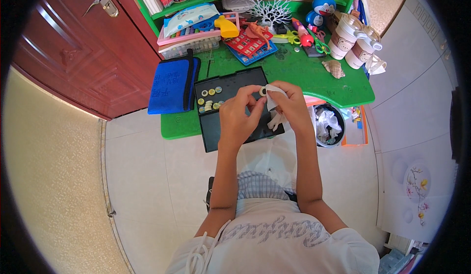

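Note:
Above an opened black folding case, my left hand pinches a small pale round piece with a dark middle between its fingertips. Close beside it, my right hand grips a white tissue, which touches or nearly touches the piece. Part of the tissue, or a second one, hangs below my right hand. Several small round pieces, pale, yellow and greenish, lie in the left part of the case. My left hand hides part of the case's middle.
The case lies at the front of a green desk. To its left is a blue zip pouch. Behind are red and blue card sheets, scissors, a shell and lidded cups. A bin stands right.

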Demonstrator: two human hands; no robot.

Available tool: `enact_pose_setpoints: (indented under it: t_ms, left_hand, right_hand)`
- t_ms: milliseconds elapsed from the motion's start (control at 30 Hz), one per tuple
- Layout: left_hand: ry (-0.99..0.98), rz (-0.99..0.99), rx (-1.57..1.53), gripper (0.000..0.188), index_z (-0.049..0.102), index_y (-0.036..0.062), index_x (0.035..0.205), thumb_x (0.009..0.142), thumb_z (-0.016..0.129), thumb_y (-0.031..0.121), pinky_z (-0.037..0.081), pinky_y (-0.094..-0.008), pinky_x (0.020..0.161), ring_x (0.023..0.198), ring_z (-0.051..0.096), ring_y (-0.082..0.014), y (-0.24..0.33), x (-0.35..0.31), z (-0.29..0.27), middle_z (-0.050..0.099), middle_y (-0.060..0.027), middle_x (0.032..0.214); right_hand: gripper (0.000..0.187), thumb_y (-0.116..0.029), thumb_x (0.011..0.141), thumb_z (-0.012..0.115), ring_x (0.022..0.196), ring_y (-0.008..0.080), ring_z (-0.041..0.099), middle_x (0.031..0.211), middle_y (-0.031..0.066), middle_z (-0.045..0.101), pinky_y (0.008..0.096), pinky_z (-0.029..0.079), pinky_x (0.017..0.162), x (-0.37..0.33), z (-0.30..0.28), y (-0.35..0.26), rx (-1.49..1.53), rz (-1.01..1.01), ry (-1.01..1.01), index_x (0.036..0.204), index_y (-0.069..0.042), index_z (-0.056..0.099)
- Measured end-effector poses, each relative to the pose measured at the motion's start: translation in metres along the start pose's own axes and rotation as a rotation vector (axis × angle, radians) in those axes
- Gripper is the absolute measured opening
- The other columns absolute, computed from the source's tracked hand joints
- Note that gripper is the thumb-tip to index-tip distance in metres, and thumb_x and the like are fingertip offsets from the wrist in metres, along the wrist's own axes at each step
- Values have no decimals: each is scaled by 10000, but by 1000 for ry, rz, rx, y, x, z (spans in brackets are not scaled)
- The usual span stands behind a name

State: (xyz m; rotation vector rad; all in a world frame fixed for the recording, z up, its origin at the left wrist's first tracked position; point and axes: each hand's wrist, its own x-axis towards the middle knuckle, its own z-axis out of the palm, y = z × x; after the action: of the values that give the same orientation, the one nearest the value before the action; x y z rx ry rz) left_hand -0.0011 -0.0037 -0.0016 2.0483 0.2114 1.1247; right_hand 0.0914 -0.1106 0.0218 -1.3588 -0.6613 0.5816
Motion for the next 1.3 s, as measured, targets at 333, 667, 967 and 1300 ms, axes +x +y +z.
enact_pose_setpoints:
  t_ms: [333, 667, 967, 1300]
  left_hand:
    - [-1, 20, -15, 270, 567, 68, 959, 721, 691, 45, 390, -290, 455, 479, 542, -167, 2, 1, 1, 544, -43, 560]
    - [-45, -35, 3, 289, 592, 43, 1037, 756, 655, 18, 444, -239, 557, 553, 555, -116, 5, 1, -3, 584, -58, 625]
    - [-53, -41, 19, 311, 591, 49, 1057, 754, 650, 10, 438, -237, 554, 556, 544, -114, 4, 0, -3, 574, -56, 623]
    - [-27, -22, 25, 290, 590, 52, 1026, 746, 661, 17, 435, -241, 544, 544, 548, -122, 2, -1, -3, 575, -55, 617]
  right_hand:
    - [153, -167, 829, 590, 514, 9, 403, 631, -50, 519, 179, 285, 439, 3, -6, 10, 25, -5, 16, 859, -29, 647]
    - [152, -124, 807, 589, 605, 36, 485, 718, -17, 579, 188, 373, 518, 1, -7, 4, -52, 8, 10, 888, -10, 649]
    - [162, -77, 765, 594, 731, 73, 544, 800, 14, 601, 216, 439, 647, 0, -7, 1, -95, 13, -27, 900, 5, 631]
    - [181, -81, 761, 573, 734, 74, 539, 806, 14, 597, 219, 440, 650, 0, -4, 1, -95, 8, -46, 909, 14, 619]
